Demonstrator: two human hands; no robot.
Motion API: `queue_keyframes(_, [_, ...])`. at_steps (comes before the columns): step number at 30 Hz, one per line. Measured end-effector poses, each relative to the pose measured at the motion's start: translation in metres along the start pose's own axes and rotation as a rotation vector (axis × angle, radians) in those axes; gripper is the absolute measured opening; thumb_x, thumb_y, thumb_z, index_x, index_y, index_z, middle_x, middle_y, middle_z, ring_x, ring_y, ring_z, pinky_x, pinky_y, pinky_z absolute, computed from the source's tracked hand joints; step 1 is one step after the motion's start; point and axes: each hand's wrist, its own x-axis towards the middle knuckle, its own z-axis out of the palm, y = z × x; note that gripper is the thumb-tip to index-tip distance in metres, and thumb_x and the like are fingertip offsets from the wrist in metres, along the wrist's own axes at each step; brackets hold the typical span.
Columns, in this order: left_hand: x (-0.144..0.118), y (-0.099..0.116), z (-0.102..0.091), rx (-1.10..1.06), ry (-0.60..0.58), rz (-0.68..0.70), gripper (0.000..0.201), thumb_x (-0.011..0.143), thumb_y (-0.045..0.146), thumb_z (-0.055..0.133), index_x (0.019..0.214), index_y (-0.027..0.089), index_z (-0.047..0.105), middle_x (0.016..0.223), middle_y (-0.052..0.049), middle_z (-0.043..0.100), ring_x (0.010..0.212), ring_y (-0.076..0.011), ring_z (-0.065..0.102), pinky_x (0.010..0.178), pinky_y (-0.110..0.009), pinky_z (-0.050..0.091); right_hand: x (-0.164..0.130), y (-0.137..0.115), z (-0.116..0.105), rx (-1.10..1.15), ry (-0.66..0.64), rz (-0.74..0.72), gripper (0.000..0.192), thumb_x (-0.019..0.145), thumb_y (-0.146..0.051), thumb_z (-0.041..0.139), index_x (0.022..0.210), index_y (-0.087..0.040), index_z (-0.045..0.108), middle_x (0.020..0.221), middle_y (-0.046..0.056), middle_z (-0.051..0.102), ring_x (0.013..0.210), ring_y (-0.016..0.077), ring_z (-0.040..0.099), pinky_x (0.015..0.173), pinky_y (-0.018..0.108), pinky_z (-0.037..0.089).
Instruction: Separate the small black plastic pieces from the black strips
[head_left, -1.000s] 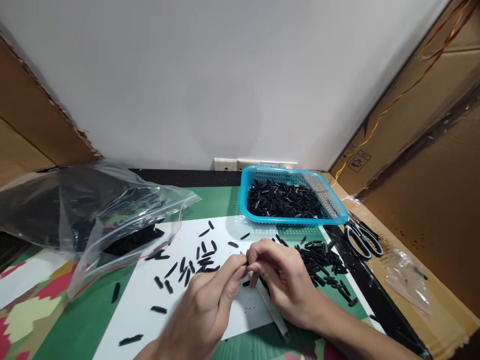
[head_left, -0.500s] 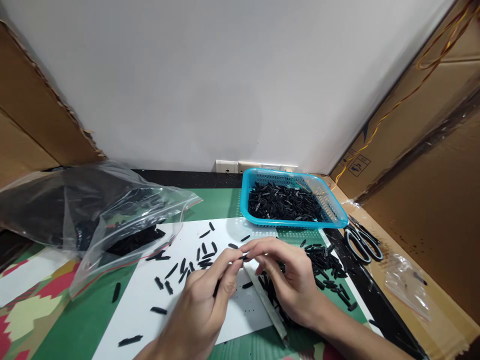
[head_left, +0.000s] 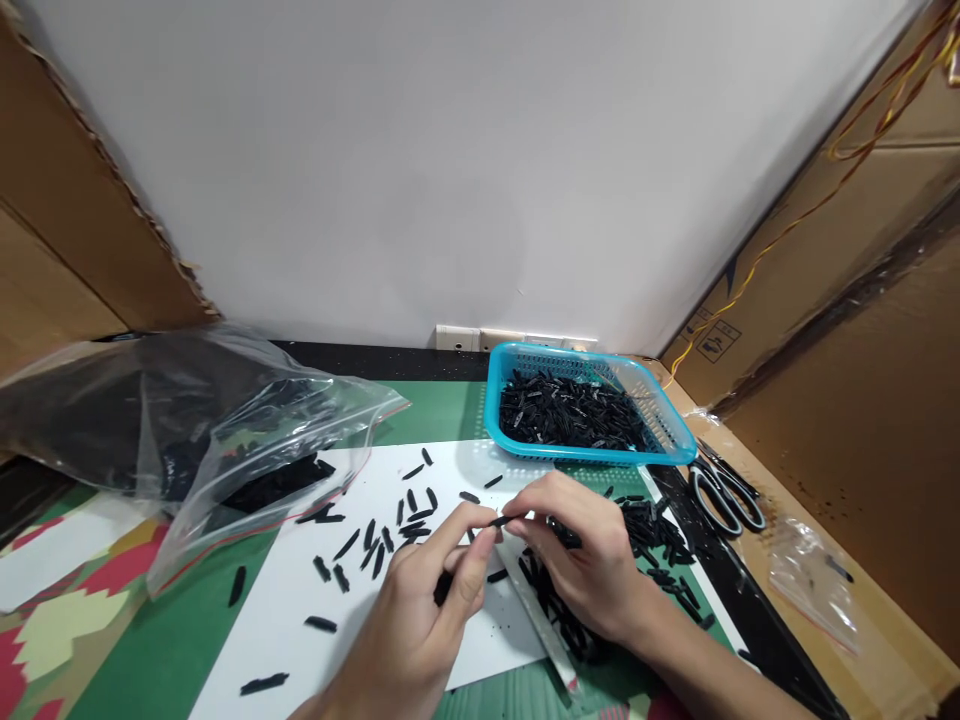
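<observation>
Between both thumbs and forefingers a small black piece (head_left: 501, 521) is pinched, left hand (head_left: 420, 625) and right hand (head_left: 592, 570) meeting over the white sheet (head_left: 300, 590); loose black pieces (head_left: 375, 535) lie left of that pinch, a blue basket (head_left: 671, 435) beyond

My left hand (head_left: 420, 610) and right hand (head_left: 585, 560) pinch one small black piece (head_left: 501, 521) together over the white sheet (head_left: 300, 590)
</observation>
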Motion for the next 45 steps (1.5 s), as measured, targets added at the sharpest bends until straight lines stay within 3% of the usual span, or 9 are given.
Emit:
queue_keyframes(3, [0.000, 0.002, 0.004, -0.212, -0.050, -0.062, 0.039, 0.106, 0.061, 0.044, 0.109, 0.024, 0.055, 0.060, 0.010, 0.029, 0.052, -0.0103, 0.025, 0.049, -0.021, 0.023, 0.008, 0.006, -0.020, -0.127, 0.006, -0.003, 0.012, 0.102, -0.013, 0.061, 0.101, -0.022, 0.068, 0.091, 0.005, 0.073, 0.087, 0.0205, 0.066, 0.079, 0.034, 0.053])
queue_keyframes(9, [0.003, 0.014, 0.002, -0.508, -0.008, -0.274, 0.050, 0.100, 0.074, 0.041, 0.108, 0.026, 0.054, 0.055, 0.011, 0.034, 0.044, -0.0079, 0.023, 0.040, -0.015, 0.016, 0.015, 0.038, -0.075, -0.455, 0.240, 0.119, 0.002, 0.101, -0.023, 0.067, 0.102, -0.023, 0.068, 0.095, 0.004, 0.071, 0.086, 0.0212, 0.064, 0.079, 0.034, 0.051])
queue_keyframes(15, [0.005, 0.024, -0.005, -0.716, 0.022, -0.340, 0.058, 0.095, 0.083, 0.037, 0.110, 0.030, 0.053, 0.052, 0.012, 0.033, 0.040, -0.0072, 0.021, 0.037, -0.014, 0.010, 0.009, 0.064, -0.108, -0.857, 0.121, 0.150, 0.016, 0.103, -0.031, 0.060, 0.100, -0.024, 0.074, 0.106, 0.008, 0.078, 0.103, 0.0314, 0.064, 0.092, 0.050, 0.045])
queue_keyframes(18, [0.007, 0.024, -0.007, -0.738, -0.012, -0.352, 0.060, 0.094, 0.085, 0.035, 0.118, 0.032, 0.051, 0.052, 0.012, 0.035, 0.039, -0.0077, 0.022, 0.037, -0.014, 0.011, 0.018, 0.052, -0.101, -0.823, 0.091, 0.124, 0.016, 0.103, -0.032, 0.062, 0.099, -0.024, 0.076, 0.108, 0.008, 0.078, 0.104, 0.0312, 0.064, 0.094, 0.050, 0.045])
queue_keyframes(21, [0.007, 0.022, -0.005, -0.699, -0.058, -0.377, 0.065, 0.094, 0.086, 0.031, 0.128, 0.034, 0.048, 0.053, 0.012, 0.037, 0.040, -0.0084, 0.022, 0.036, -0.014, 0.012, 0.031, 0.019, -0.077, -0.545, -0.018, 0.077, 0.011, 0.103, -0.029, 0.066, 0.100, -0.024, 0.076, 0.107, 0.006, 0.075, 0.104, 0.0262, 0.065, 0.094, 0.044, 0.049])
queue_keyframes(26, [0.001, 0.019, -0.001, -0.522, -0.020, -0.232, 0.072, 0.096, 0.083, 0.035, 0.144, 0.030, 0.038, 0.060, 0.009, 0.046, 0.047, -0.0101, 0.034, 0.041, -0.017, 0.027, 0.042, -0.032, -0.031, 0.067, -0.522, 0.143, 0.006, 0.099, -0.027, 0.075, 0.101, -0.023, 0.079, 0.102, 0.004, 0.075, 0.095, 0.0185, 0.069, 0.086, 0.031, 0.054])
queue_keyframes(28, [-0.001, 0.019, -0.001, -0.438, -0.002, -0.164, 0.072, 0.098, 0.080, 0.036, 0.149, 0.028, 0.034, 0.064, 0.008, 0.046, 0.052, -0.0114, 0.039, 0.047, -0.020, 0.034, 0.042, -0.036, -0.020, 0.158, -0.606, 0.185, 0.005, 0.096, -0.026, 0.078, 0.096, -0.021, 0.080, 0.097, 0.003, 0.075, 0.091, 0.0171, 0.069, 0.085, 0.029, 0.054])
queue_keyframes(41, [0.002, 0.013, 0.004, -0.420, -0.048, -0.229, 0.068, 0.100, 0.077, 0.036, 0.146, 0.028, 0.039, 0.059, 0.009, 0.043, 0.049, -0.0124, 0.040, 0.043, -0.019, 0.031, 0.026, -0.013, -0.008, 0.148, -0.612, 0.158, 0.010, 0.096, -0.012, 0.075, 0.088, -0.017, 0.071, 0.095, 0.002, 0.073, 0.095, 0.0148, 0.069, 0.087, 0.024, 0.054])
queue_keyframes(45, [0.007, 0.018, -0.001, -0.547, -0.113, -0.404, 0.061, 0.099, 0.078, 0.038, 0.142, 0.036, 0.038, 0.056, 0.010, 0.045, 0.042, -0.0096, 0.028, 0.037, -0.016, 0.019, 0.014, -0.003, -0.014, -0.080, -0.305, -0.160, 0.010, 0.104, -0.012, 0.063, 0.099, -0.015, 0.072, 0.096, 0.006, 0.074, 0.083, 0.0143, 0.069, 0.073, 0.024, 0.055])
